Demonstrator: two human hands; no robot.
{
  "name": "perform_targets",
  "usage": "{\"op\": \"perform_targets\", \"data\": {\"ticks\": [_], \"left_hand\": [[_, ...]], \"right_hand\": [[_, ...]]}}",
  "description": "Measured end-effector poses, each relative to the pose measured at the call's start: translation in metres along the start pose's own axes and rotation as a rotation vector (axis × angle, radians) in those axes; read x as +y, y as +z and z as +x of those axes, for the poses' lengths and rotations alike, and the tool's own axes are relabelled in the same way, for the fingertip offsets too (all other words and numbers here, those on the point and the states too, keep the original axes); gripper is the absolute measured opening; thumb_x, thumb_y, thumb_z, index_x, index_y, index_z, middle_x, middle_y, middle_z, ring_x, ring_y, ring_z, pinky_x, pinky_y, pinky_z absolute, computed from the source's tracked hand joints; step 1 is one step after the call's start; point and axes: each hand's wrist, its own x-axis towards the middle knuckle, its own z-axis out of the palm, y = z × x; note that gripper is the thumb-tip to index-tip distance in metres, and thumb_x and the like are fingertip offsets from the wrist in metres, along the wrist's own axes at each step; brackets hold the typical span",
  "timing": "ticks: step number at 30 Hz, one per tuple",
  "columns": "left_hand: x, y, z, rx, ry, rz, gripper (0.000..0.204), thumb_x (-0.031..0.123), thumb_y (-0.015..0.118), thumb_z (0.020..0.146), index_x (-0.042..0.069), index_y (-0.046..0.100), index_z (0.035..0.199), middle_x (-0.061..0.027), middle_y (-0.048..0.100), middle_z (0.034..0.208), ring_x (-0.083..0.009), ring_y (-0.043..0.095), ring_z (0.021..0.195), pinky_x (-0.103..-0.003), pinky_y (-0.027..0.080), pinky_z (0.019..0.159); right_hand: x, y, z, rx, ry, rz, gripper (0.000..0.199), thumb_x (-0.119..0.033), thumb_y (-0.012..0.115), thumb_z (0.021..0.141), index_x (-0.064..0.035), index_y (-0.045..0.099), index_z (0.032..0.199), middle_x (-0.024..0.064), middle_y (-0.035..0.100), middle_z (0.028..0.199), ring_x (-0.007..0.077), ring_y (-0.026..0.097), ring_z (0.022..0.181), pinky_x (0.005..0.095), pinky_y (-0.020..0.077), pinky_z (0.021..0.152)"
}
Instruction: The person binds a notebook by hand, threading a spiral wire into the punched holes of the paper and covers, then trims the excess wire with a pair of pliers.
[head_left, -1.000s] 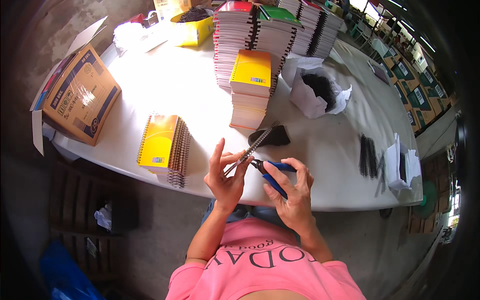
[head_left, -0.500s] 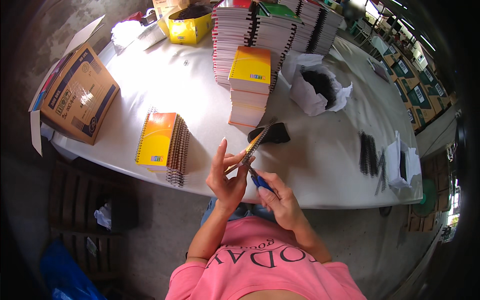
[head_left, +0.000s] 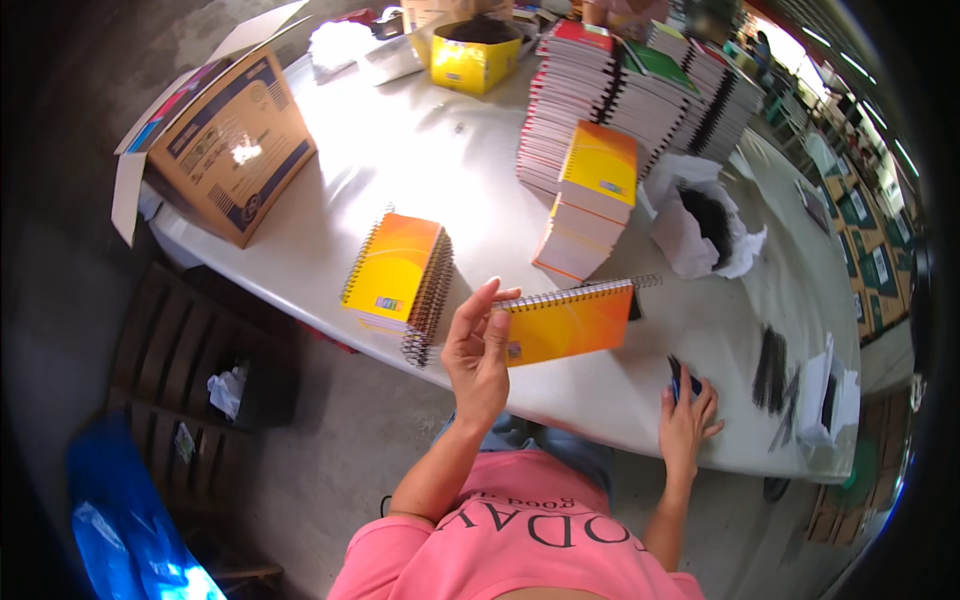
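Observation:
My left hand (head_left: 478,365) pinches one end of a yellow-orange spiral notebook (head_left: 570,325), raised above the table's front edge. Its metal coil runs along the upper edge and sticks out past the right end. Down at the tabletop on the right, my right hand (head_left: 688,425) has its fingers around the blue handles of pliers (head_left: 679,382), whose dark jaws point away from me. To the left of the held notebook lies a stack of matching coiled notebooks (head_left: 398,265). A black object behind the held notebook is mostly hidden.
Yellow-covered pads (head_left: 600,165) are piled mid-table before tall stacks of bound books (head_left: 565,110). Black coils fill a white bag (head_left: 700,225); loose coils (head_left: 769,370) lie right, beside a white box (head_left: 822,400). A cardboard box (head_left: 235,150) stands left. Someone (head_left: 625,10) is across the table.
My hands have parted: the right took the pliers away from the notebook, down to the table at right. My left hand turned the notebook so its cover shows. The view has shifted.

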Motion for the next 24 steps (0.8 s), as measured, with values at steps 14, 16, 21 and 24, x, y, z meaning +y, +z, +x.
{"op": "perform_targets", "data": {"ticks": [14,16,21,24], "left_hand": [[0.088,-0.068,0.021,0.28,0.351,0.218,0.038,0.002,0.06,0.089,0.003,0.049,0.125,-0.0068,0.051,0.124,-0.014,0.055,0.103,-0.025,0.045,0.087],[0.09,-0.086,0.022,0.359,0.366,0.309,0.042,0.008,0.063,0.089,0.004,0.048,0.128,-0.0063,0.05,0.126,-0.0138,0.052,0.108,-0.026,0.043,0.089],[0.065,-0.119,0.033,0.362,0.175,0.539,0.053,0.019,0.067,0.086,0.008,0.045,0.133,-0.0073,0.046,0.133,-0.02,0.044,0.122,-0.035,0.038,0.098],[0.056,-0.126,0.035,0.266,0.023,0.633,0.061,0.021,0.068,0.084,0.012,0.041,0.138,-0.0095,0.038,0.14,-0.0245,0.038,0.13,-0.042,0.032,0.105]], "right_hand": [[-0.257,-0.117,0.051,-0.722,-0.612,2.29,0.046,0.001,0.063,0.085,-0.0043,0.048,0.128,0.0083,0.06,0.102,0.0115,0.059,0.094,0.0267,0.0487,0.083],[-0.28,-0.14,0.068,-0.661,-0.656,2.356,0.044,-0.001,0.058,0.087,-0.0043,0.046,0.13,0.0059,0.06,0.098,0.0112,0.058,0.087,0.0259,0.0496,0.077],[-0.336,-0.153,0.098,0.083,-1.423,1.416,0.01,-0.002,0.049,0.076,-0.0015,0.06,0.078,0.0069,0.059,0.071,0.0119,0.053,0.052,0.0237,0.0474,0.06],[-0.367,-0.148,0.07,0.346,-1.946,0.721,0.008,-0.008,0.054,0.072,-0.0087,0.06,0.067,0.007,0.057,0.052,0.02,0.052,0.044,0.0281,0.0471,0.063]]}}
